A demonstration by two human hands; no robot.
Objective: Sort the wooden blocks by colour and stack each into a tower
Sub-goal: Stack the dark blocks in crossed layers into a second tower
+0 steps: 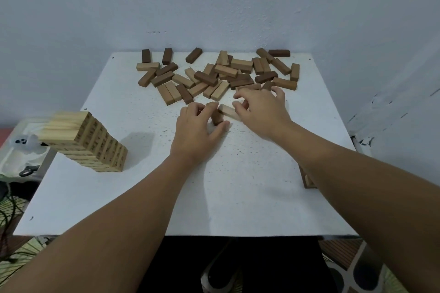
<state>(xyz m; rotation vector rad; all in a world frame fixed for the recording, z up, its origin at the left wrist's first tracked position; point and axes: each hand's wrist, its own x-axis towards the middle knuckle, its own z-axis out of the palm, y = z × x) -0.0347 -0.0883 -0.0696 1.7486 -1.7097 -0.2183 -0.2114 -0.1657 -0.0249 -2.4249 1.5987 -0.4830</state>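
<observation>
A flat white square table top [147, 197] with small dark specks is seen under both hands. Past the fingertips, a loose heap of small wooden blocks [219, 76] in light tan and dark brown is spread on the far part of the table. One pale wooden block [227, 111] lies flat between the two hands. Well off to the side of the left hand [196, 132], a tall tower of pale wooden blocks [90, 143] is stood on the table. Beside the right forearm, a low wooden thing at the table's edge [308, 179] is partly hidden.
</observation>
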